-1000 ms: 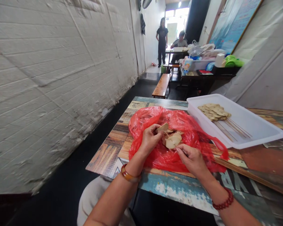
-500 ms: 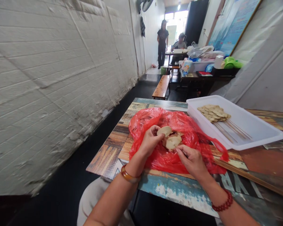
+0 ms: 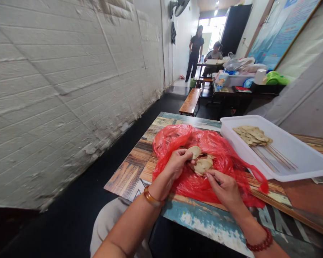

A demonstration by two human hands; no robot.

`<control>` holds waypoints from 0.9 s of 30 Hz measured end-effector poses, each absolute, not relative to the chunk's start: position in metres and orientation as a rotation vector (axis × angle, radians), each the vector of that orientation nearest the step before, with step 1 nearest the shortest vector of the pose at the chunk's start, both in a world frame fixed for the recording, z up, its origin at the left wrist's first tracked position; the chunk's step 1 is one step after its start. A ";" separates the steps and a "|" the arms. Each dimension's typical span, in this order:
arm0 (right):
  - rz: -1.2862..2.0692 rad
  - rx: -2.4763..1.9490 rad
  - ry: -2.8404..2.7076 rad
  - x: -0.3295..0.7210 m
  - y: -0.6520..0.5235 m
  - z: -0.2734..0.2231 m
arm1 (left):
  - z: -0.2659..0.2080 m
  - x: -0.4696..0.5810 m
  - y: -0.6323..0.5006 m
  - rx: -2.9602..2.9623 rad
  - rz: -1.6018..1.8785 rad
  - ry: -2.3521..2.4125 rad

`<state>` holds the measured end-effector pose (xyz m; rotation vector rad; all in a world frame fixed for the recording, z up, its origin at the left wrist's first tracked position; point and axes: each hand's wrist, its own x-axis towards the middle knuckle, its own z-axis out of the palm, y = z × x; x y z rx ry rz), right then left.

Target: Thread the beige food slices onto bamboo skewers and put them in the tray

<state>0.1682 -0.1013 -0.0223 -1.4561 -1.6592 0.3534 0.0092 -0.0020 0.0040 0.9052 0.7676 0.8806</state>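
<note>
My left hand (image 3: 179, 163) pinches a thin, pale round slice (image 3: 195, 152) between thumb and fingers, above an opened red plastic bag (image 3: 174, 138). More slices (image 3: 203, 166) of the same kind lie in the bag's opening, just under and right of that hand. My right hand (image 3: 223, 184) is closed in a pinch at the near edge of these slices. It seems to hold a thin skewer, mostly hidden by the fingers. To the right, a white plastic tray (image 3: 307, 157) holds several skewers threaded with flat pale slices (image 3: 251, 135).
The bag lies on a patchwork-patterned table (image 3: 129, 168). A bundle of thin sticks (image 3: 288, 211) rests right of my right hand. Beyond stand a wooden bench (image 3: 191, 101) and a cluttered table (image 3: 223, 91). Two people are at the back. A white wall (image 3: 70, 89) runs along the left.
The whole view has shifted, so the table, bag and tray sit further right and slightly lower. My left hand has brought its slice closer to the slices by my right hand.
</note>
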 end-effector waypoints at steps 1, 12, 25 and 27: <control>0.348 -1.452 -1.659 0.168 -0.101 -0.023 | 0.003 0.009 -0.002 0.901 0.888 0.760; 0.365 -1.421 -1.693 0.170 -0.102 -0.020 | 0.004 0.007 0.001 0.836 0.897 0.675; 0.394 -1.495 -1.652 0.168 -0.103 -0.019 | 0.000 0.009 0.000 0.817 0.859 0.652; 0.391 -1.487 -1.654 0.168 -0.103 -0.019 | 0.002 0.008 -0.001 0.812 0.846 0.653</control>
